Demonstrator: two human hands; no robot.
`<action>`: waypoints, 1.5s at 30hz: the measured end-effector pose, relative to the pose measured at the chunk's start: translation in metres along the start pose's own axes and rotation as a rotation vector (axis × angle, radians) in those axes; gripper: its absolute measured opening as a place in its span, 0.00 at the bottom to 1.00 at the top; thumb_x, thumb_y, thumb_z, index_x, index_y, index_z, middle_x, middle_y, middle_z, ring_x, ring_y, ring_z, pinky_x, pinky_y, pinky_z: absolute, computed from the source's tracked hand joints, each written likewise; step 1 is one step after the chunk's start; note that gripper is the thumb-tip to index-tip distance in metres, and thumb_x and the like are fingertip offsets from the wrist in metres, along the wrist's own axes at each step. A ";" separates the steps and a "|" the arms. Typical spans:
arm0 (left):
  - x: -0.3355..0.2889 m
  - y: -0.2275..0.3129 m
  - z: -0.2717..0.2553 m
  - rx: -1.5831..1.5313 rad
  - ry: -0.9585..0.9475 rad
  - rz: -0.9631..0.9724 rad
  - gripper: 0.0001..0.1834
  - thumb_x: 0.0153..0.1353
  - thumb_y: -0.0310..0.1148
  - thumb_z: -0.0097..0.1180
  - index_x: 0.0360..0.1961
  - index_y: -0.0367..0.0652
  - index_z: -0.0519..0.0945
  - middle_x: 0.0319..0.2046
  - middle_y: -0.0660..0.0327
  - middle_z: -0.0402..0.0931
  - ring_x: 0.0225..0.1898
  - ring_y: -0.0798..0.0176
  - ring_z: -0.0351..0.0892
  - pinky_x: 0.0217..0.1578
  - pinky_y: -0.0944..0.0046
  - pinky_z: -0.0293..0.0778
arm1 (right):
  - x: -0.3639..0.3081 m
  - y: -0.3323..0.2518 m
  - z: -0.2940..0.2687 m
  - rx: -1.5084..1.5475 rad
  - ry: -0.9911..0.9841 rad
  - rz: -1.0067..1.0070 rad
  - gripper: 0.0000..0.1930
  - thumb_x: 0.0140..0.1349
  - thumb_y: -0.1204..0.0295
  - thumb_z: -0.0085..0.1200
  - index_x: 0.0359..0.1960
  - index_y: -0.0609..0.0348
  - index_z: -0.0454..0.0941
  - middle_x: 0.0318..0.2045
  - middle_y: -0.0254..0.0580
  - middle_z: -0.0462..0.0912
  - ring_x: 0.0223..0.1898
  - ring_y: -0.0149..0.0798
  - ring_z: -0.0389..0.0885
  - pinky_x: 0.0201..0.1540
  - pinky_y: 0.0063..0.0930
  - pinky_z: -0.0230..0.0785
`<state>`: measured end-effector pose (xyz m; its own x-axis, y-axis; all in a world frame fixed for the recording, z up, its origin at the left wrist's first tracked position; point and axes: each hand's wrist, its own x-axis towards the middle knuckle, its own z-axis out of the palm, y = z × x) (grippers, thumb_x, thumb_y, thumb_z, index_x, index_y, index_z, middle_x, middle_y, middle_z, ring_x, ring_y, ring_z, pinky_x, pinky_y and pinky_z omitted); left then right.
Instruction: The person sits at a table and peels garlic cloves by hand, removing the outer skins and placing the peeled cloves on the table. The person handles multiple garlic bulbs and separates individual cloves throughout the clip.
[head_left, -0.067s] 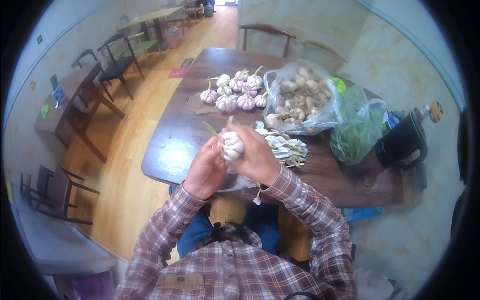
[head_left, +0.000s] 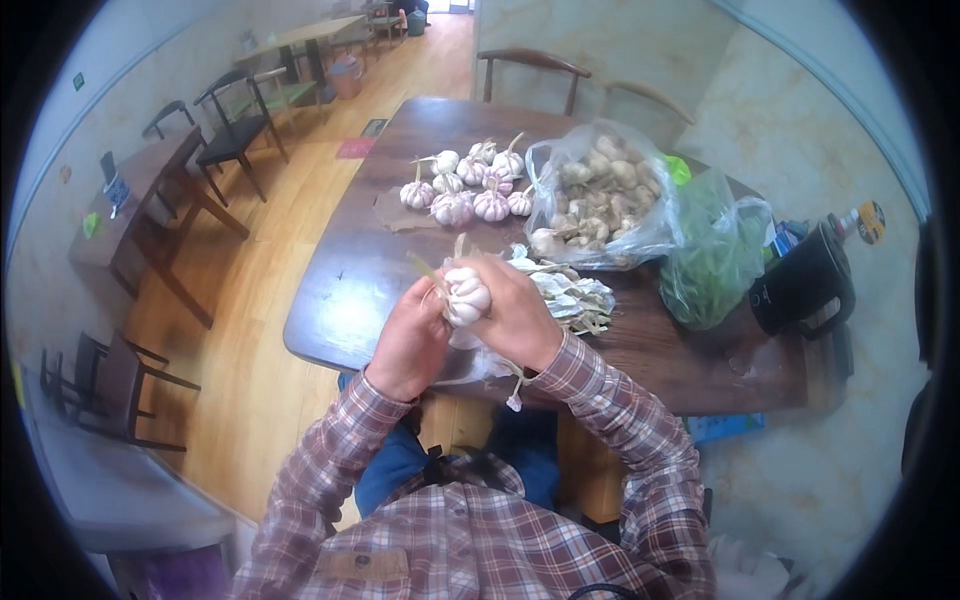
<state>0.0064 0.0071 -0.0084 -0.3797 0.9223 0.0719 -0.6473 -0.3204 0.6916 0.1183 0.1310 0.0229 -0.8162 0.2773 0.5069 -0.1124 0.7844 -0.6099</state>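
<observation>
Both my hands meet over the table's near edge around one white garlic bulb (head_left: 465, 297), its stem sticking up to the left. My left hand (head_left: 412, 340) closes on the bulb's left side. My right hand (head_left: 520, 315) wraps its right side, fingers curled behind it and partly hidden. Beyond my hands lies a group of whitish-purple garlic bulbs (head_left: 490, 206) with short stems. Loose dry garlic skins (head_left: 575, 295) are heaped right of my right hand. Below my hands a small stem end (head_left: 515, 400) hangs at the table edge.
A clear plastic bag of unpeeled garlic (head_left: 605, 190) stands on the dark wooden table (head_left: 330, 270). Right of it are a bag of green vegetables (head_left: 705, 255) and a black kettle (head_left: 805, 280). Chairs (head_left: 235, 130) and another table (head_left: 150, 190) stand to the left.
Barely anything differs. The garlic bulb has turned slightly in my fingers, and my left hand has shifted a little; the things on the table stay put.
</observation>
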 end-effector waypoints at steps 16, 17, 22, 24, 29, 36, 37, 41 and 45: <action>0.009 0.006 -0.007 0.290 0.064 0.044 0.22 0.71 0.51 0.44 0.45 0.42 0.75 0.27 0.65 0.72 0.19 0.75 0.60 0.20 0.74 0.54 | -0.012 0.002 -0.001 0.093 -0.063 0.014 0.09 0.61 0.70 0.50 0.29 0.65 0.71 0.24 0.57 0.77 0.28 0.59 0.79 0.30 0.47 0.70; 0.014 0.009 -0.008 0.210 0.037 0.059 0.23 0.72 0.52 0.42 0.45 0.42 0.75 0.28 0.65 0.73 0.20 0.75 0.60 0.20 0.74 0.53 | -0.012 0.000 -0.005 0.100 -0.032 0.032 0.08 0.61 0.71 0.50 0.29 0.66 0.71 0.24 0.56 0.77 0.27 0.57 0.80 0.28 0.44 0.70; 0.057 0.043 -0.057 0.932 0.254 0.353 0.18 0.68 0.40 0.56 0.50 0.38 0.73 0.35 0.61 0.74 0.29 0.69 0.71 0.32 0.69 0.69 | -0.005 0.010 -0.023 -0.282 0.069 -0.004 0.12 0.62 0.65 0.54 0.32 0.63 0.71 0.24 0.51 0.76 0.24 0.54 0.78 0.25 0.44 0.69; 0.074 0.040 -0.088 1.336 0.206 0.443 0.26 0.60 0.34 0.64 0.55 0.33 0.72 0.44 0.51 0.74 0.42 0.55 0.77 0.46 0.60 0.73 | 0.000 0.018 -0.030 -0.478 0.022 0.029 0.13 0.63 0.62 0.55 0.39 0.60 0.73 0.29 0.49 0.76 0.30 0.52 0.78 0.32 0.44 0.71; 0.090 0.039 -0.073 1.659 0.107 0.434 0.28 0.52 0.26 0.66 0.56 0.39 0.72 0.47 0.47 0.73 0.46 0.43 0.75 0.47 0.53 0.72 | -0.001 0.038 -0.037 -0.596 -0.089 -0.002 0.14 0.62 0.65 0.55 0.46 0.58 0.76 0.36 0.47 0.77 0.41 0.51 0.75 0.45 0.45 0.68; 0.106 0.029 -0.096 1.748 0.093 0.636 0.25 0.47 0.24 0.67 0.50 0.40 0.76 0.48 0.49 0.75 0.48 0.43 0.75 0.47 0.51 0.73 | -0.006 0.069 -0.083 -0.563 0.014 -0.011 0.11 0.62 0.69 0.55 0.43 0.61 0.78 0.39 0.49 0.79 0.43 0.49 0.77 0.49 0.43 0.70; 0.106 0.028 -0.101 1.772 0.083 0.676 0.24 0.47 0.24 0.67 0.49 0.40 0.77 0.47 0.50 0.76 0.48 0.43 0.76 0.47 0.51 0.73 | -0.001 0.068 -0.098 -0.638 -0.003 -0.004 0.12 0.61 0.70 0.55 0.44 0.61 0.78 0.39 0.49 0.79 0.44 0.50 0.77 0.50 0.42 0.70; 0.107 0.024 -0.094 1.868 0.173 0.725 0.23 0.46 0.24 0.68 0.47 0.42 0.79 0.47 0.51 0.76 0.48 0.44 0.75 0.48 0.50 0.72 | -0.001 0.126 -0.138 -0.748 0.123 0.253 0.14 0.57 0.72 0.57 0.45 0.64 0.77 0.41 0.51 0.80 0.47 0.54 0.77 0.52 0.44 0.70; 0.098 0.027 -0.079 1.860 0.260 0.720 0.23 0.46 0.25 0.68 0.46 0.41 0.78 0.45 0.51 0.76 0.48 0.44 0.75 0.48 0.50 0.71 | 0.004 0.160 -0.145 -0.707 0.081 0.381 0.16 0.55 0.71 0.60 0.45 0.64 0.77 0.41 0.56 0.80 0.47 0.57 0.77 0.51 0.46 0.69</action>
<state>-0.1012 0.0721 -0.0396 -0.3864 0.6500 0.6544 0.9152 0.1823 0.3593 0.1791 0.3379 0.0153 -0.6797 0.6142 0.4009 0.5727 0.7859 -0.2333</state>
